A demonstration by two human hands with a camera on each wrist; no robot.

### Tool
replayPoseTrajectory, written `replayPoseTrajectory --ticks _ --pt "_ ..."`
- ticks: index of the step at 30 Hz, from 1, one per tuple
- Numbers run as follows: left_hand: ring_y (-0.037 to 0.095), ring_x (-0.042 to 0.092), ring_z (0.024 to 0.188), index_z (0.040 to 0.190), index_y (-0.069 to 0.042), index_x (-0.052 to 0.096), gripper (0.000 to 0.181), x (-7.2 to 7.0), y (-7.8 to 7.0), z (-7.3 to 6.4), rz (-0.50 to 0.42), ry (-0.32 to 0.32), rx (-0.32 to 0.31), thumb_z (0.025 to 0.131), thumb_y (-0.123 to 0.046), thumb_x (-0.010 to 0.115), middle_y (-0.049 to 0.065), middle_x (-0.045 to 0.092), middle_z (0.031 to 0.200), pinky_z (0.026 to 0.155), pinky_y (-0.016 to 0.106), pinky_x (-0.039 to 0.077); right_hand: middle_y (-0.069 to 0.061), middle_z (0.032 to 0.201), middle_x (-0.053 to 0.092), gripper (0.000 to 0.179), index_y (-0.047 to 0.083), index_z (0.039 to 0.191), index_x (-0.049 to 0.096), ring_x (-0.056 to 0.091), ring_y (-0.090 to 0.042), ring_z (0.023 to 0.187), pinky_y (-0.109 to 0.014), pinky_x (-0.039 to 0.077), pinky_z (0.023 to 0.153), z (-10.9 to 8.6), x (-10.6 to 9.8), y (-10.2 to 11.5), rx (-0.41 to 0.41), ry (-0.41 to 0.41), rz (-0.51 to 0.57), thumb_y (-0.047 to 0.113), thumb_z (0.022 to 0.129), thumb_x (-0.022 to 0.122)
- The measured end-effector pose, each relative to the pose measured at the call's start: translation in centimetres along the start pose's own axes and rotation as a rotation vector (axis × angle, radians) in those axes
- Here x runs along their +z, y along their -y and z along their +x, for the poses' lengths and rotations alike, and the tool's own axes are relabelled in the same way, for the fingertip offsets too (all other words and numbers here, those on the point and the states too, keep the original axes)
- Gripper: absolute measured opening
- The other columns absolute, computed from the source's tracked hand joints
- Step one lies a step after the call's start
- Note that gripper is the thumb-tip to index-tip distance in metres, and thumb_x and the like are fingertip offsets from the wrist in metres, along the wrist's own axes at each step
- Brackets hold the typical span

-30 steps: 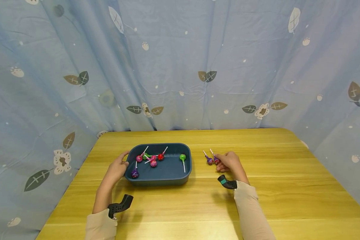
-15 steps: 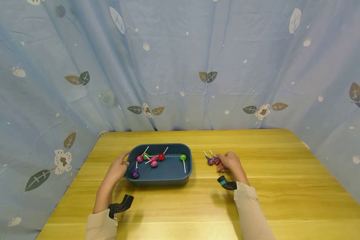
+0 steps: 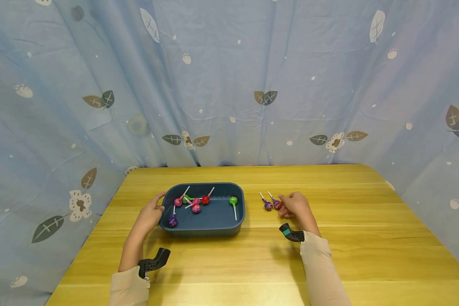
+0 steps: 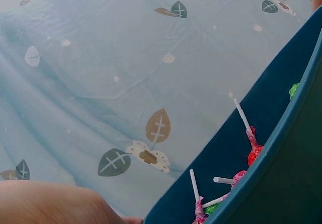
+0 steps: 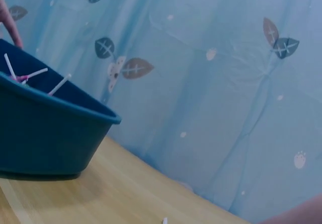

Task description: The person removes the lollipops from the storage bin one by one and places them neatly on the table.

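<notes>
Near the left of the table stands a dark blue bin (image 3: 210, 233) with several wrapped lollipops in it. My left hand (image 3: 148, 217) grips its left end, thumb at the rim; the finger ends behind the wall are hidden. To the right of the bin, two purple-wrapped lollipops lie side by side: a left lollipop (image 3: 267, 206) and a right lollipop (image 3: 277, 205). Their sticks point away from me. My right hand (image 3: 296, 206) rests right beside the right lollipop, fingers relaxed next to its candy end; whether a fingertip touches it is hard to tell.
Inside the bin, a green lollipop (image 3: 233, 200) lies apart on the right; a purple lollipop (image 3: 172, 221) sits at the front left. The wooden table (image 3: 229, 267) ends at a pale blue curtain (image 3: 229, 76) behind. Each wrist carries a black camera mount (image 3: 153, 263).
My right hand has drawn slightly to the right, so more of the right lollipop shows. That lollipop has shifted a little. The left hand and the bin have stayed put.
</notes>
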State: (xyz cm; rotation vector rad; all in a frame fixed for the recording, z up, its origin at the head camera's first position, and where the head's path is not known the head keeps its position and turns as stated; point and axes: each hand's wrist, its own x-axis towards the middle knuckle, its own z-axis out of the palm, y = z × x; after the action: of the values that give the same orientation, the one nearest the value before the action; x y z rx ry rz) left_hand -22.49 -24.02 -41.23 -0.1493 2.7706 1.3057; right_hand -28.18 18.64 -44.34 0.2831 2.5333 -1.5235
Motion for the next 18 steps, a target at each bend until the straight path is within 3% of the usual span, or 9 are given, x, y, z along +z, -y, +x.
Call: replayPoseTrajectory --ticks 6,13,18 --pt "0.026 0.053 0.076 0.150 0.001 0.027 0.052 -0.1 -0.1 -0.1 -0.003 0.003 0.004 0.099 -0.005 0.036 0.030 0.055 0.117 0.062 0.034 0.041 -0.014 0.071 0.066 0.034 -0.010 0.097 0.063 0.065 -0.020 0.059 -0.032 0.053 0.056 -0.5 -0.5 0.9 -0.050 -0.037 -0.032 0.023 0.099 0.055" --pt "0.024 0.052 0.070 0.149 0.001 0.027 0.051 -0.2 -0.1 0.0 0.015 -0.006 0.005 0.099 -0.004 0.037 0.030 0.056 0.113 0.060 0.034 0.040 -0.019 0.083 0.067 0.036 -0.011 0.107 0.064 0.066 -0.027 0.070 -0.034 0.054 0.063 -1.0 -0.4 2.0 -0.091 -0.069 -0.058 0.023 0.099 0.055" --pt "0.029 0.055 0.081 0.149 0.001 0.028 0.051 0.1 -0.1 0.1 0.026 -0.008 -0.006 0.100 -0.005 0.037 0.032 0.054 0.121 0.064 0.035 0.042 -0.024 0.094 0.065 0.033 -0.010 0.108 0.063 0.066 -0.033 0.079 -0.039 0.055 0.067 -1.7 0.4 3.1 -0.191 -0.108 -0.014 0.021 0.098 0.056"
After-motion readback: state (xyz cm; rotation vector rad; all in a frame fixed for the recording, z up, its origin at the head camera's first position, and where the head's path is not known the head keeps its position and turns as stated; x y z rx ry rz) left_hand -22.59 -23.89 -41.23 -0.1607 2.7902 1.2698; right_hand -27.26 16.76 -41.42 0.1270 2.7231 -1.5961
